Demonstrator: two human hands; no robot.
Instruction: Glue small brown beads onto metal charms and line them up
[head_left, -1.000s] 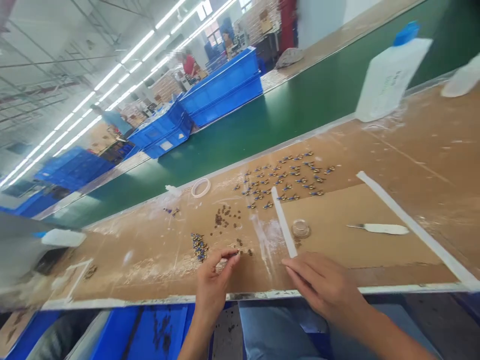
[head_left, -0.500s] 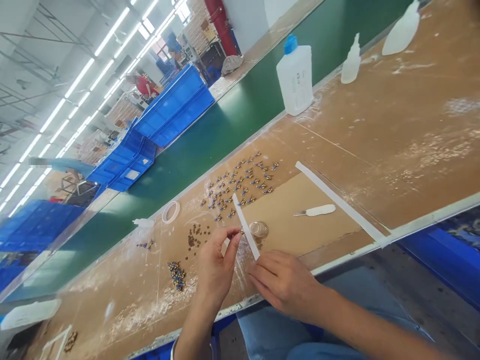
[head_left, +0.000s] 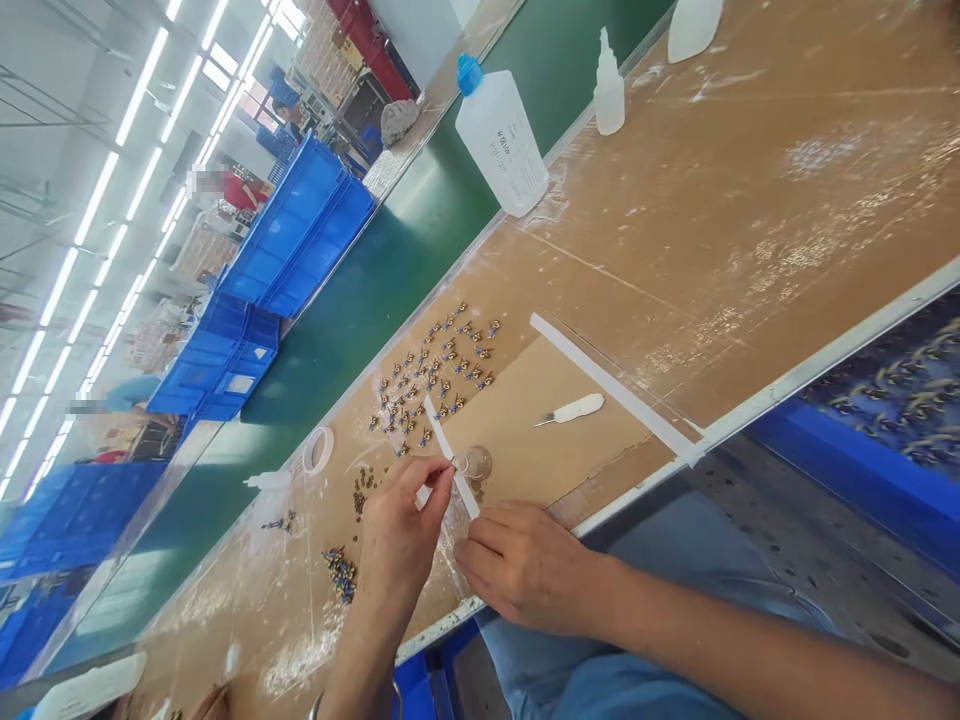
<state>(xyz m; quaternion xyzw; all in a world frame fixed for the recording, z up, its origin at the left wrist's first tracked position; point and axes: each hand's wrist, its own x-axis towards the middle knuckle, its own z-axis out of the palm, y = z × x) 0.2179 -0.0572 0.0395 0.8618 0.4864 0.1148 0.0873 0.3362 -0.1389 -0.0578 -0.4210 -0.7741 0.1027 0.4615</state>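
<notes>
My left hand [head_left: 401, 535] is raised over the brown bench, thumb and forefinger pinched together on a tiny part I cannot make out, close to a short white strip [head_left: 448, 452]. My right hand [head_left: 521, 565] rests at the bench's near edge with its fingers pinching the strip's near end. A small clear dish [head_left: 475, 462] sits just beyond both hands. Rows of small blue-and-gold pieces [head_left: 435, 365] lie farther out. A pile of the same pieces [head_left: 341, 573] and loose dark beads [head_left: 364, 480] lie left of my left hand.
A white-handled knife [head_left: 574, 409] and a long white strip [head_left: 611, 385] lie to the right. A blue-capped bottle [head_left: 499, 135], a dropper bottle [head_left: 609, 85] and a tape ring [head_left: 318, 449] stand along the green conveyor [head_left: 360, 300]. Blue crates [head_left: 300, 235] and other people are beyond.
The view has swung and tilted to the right. My left hand lifted from the bead pile, still pinched, and came up beside the short strip. My right hand stayed on the strip's near end.
</notes>
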